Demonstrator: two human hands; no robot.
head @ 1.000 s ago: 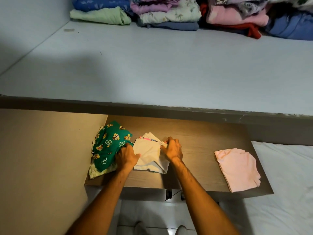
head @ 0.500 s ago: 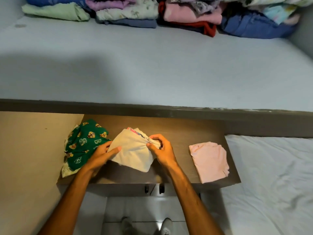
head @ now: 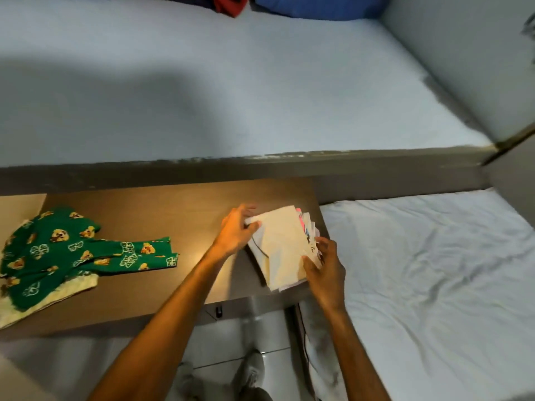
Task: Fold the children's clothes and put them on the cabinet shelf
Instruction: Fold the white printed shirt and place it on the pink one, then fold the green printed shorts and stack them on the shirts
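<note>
A folded cream garment [head: 279, 250] with a pink printed edge lies at the right end of the brown table [head: 162, 215]. My left hand [head: 236, 235] grips its far left corner, thumb on top. My right hand [head: 327, 270] holds its near right edge, fingers curled round the layers. A pale pink edge [head: 288, 285] shows under the cream piece at its near side. An unfolded green garment [head: 72, 250] with bear prints sprawls on the table's left part. The pale grey cabinet shelf [head: 260, 96] spreads above and behind the table.
Red [head: 228, 4] and blue [head: 318, 7] folded clothes sit at the back of the shelf. A grey side wall [head: 477, 68] closes the shelf on the right. A bed with a white sheet [head: 419, 270] lies right of the table. The tiled floor [head: 231, 337] shows below.
Both hands carried the cream garment from beside the green one rightwards to the table's right end, where the pink folded piece lay. The view swung right and down.
</note>
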